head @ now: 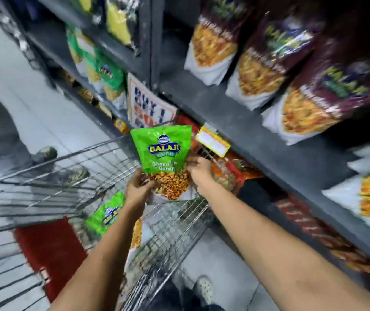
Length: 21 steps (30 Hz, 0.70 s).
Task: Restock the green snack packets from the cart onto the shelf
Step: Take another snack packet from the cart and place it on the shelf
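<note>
I hold a green snack packet (162,151) upright above the wire cart (72,176), between the cart and the dark shelf (235,122). My left hand (139,187) grips its lower left corner. My right hand (198,168) grips its lower right edge. Another green packet (106,215) lies inside the cart, partly hidden by my left forearm. More green packets (110,72) stand on the shelf bay to the left.
Maroon snack packets (314,90) fill the shelf on the right, with a yellow price tag (213,142) on its edge. A red cart seat flap (49,250) sits near me. Another person's legs and shoes (45,153) stand beyond the cart. A promotional sign (148,108) hangs by the upright.
</note>
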Tool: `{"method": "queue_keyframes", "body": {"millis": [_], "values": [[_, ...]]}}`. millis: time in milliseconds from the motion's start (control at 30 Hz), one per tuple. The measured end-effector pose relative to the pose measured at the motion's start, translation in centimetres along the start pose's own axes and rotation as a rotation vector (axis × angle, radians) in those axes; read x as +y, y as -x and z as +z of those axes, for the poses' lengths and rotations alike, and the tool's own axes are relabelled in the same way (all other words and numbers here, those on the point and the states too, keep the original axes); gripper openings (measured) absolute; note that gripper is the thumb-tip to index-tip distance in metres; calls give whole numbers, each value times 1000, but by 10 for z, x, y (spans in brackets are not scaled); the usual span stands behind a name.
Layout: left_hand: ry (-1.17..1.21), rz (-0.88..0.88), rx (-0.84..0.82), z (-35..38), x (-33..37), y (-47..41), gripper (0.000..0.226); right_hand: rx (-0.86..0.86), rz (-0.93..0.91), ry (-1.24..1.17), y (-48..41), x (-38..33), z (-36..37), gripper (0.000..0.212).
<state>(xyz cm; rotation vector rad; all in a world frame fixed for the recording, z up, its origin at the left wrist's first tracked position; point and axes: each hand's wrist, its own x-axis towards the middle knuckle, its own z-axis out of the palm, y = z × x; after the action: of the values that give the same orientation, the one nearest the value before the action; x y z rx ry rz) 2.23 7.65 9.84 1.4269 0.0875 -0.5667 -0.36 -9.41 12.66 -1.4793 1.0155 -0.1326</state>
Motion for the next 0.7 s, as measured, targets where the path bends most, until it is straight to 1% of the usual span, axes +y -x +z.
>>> {"method": "queue_keyframes", "body": {"millis": [67,167,333,500,567,633,700], "values": [[-27,55,-66,16,21,5,44,44,-103,-54,11,-22,-19,30],[-49,167,-178,61,59,13,43,171,-265,-127,34,-55,-68,28],[-77,297,-446,174,111,54,41,387,-473,-203,66,-79,-185,26],[-147,400,-660,293,113,114,35,723,-588,-226,98,-62,-313,28],[-168,408,-775,338,104,144,33,851,-597,-240,112,-46,-364,30],[-187,398,-868,378,89,171,33,953,-599,-275,128,-27,-412,30],[-225,407,-900,408,77,193,35,1019,-591,-278,141,-8,-449,29]]}}
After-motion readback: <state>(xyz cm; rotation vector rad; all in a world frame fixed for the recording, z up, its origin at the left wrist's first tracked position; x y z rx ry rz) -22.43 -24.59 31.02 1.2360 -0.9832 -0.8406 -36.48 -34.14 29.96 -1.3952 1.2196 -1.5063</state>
